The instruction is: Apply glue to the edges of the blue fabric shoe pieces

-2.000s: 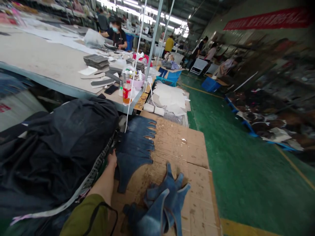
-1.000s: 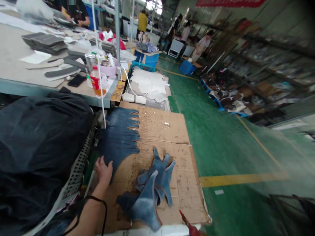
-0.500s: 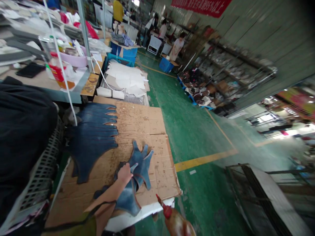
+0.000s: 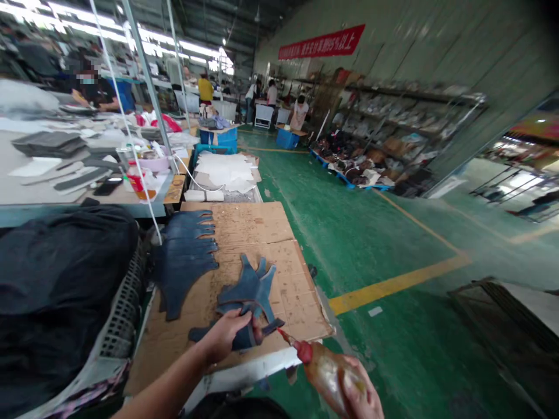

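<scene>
My left hand is closed on a dark blue leather piece, raised slightly above the cardboard. A narrow strip of that piece sticks out to the right of my fingers. In my right hand is a squeeze bottle of amber liquid with a red nozzle, tilted toward the left. Its tip meets or nearly meets the strip's end; I cannot tell if they touch. Other blue leather pieces lie loosely piled just beyond my left hand. Further left, a row of overlapping blue leather pieces lies fanned out.
Worn cardboard covers the work table. A grey plastic basket with black cloth stands at the left. White sheets lie beyond the cardboard. A cluttered bench is at far left, green floor to the right. Several people are further back.
My left hand has picked up a leather piece from the pile and turned its strip rightward. The bottle's tip is now at the strip, and my right hand has come into view. The head view has tilted up.
</scene>
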`<action>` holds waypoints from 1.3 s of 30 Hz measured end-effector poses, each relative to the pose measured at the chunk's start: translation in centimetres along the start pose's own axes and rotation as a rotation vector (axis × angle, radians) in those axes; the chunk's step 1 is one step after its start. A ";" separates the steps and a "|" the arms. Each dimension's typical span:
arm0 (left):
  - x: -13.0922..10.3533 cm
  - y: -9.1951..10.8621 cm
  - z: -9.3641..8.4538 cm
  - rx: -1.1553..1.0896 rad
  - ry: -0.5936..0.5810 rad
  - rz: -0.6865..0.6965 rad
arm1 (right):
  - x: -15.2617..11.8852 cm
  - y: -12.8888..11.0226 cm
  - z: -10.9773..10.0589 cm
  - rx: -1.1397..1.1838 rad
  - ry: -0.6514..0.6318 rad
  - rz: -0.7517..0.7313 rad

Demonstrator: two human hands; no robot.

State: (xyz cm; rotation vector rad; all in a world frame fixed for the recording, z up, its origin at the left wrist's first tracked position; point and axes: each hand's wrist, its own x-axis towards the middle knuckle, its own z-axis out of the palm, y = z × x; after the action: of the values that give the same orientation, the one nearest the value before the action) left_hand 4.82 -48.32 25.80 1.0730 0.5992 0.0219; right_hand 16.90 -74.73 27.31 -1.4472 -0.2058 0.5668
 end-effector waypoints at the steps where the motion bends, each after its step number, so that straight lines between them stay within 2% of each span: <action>1: -1.2 0.8 1.1 -0.065 -0.008 0.009 | -0.2 -0.7 0.1 0.018 0.000 -0.004; 4: -4.2 2.5 3.9 -0.186 -0.040 0.025 | -0.7 -3.2 0.5 -0.074 -0.027 -0.165; 8: -6.9 3.6 6.5 -0.124 -0.133 0.095 | -1.6 -6.0 0.3 -0.248 -0.078 -0.411; 12: -8.8 4.4 8.4 -0.112 -0.189 0.084 | -2.4 -7.0 -0.7 -0.317 -0.101 -0.560; 16: -9.8 4.6 9.5 -0.134 -0.175 0.061 | -2.7 -7.3 -1.6 -0.353 -0.050 -0.671; 19: -9.9 4.4 9.9 -0.158 -0.182 0.052 | -3.0 -7.7 -2.0 -0.311 -0.033 -0.682; 23: -9.9 4.2 10.2 -0.155 -0.224 0.037 | -3.2 -7.9 -1.8 -0.305 -0.103 -0.688; 28: -9.9 4.5 10.4 -0.139 -0.208 0.028 | -3.0 -7.5 -1.4 -0.288 -0.034 -0.664; 33: -10.1 5.2 10.3 -0.052 -0.223 0.026 | -2.8 -7.5 -1.1 -0.314 -0.135 -0.709; 36: -10.1 5.2 9.8 0.023 -0.220 0.017 | -2.3 -7.6 -0.7 -0.322 -0.084 -0.667; 39: -10.1 5.1 9.3 0.068 -0.223 0.018 | -1.6 -7.5 -0.7 -0.269 -0.009 -0.556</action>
State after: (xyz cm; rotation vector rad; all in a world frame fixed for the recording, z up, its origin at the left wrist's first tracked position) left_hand 2.07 -56.43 37.71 1.1290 0.3914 -0.1019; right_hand 17.67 -76.23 34.83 -1.5588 -0.6880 0.0908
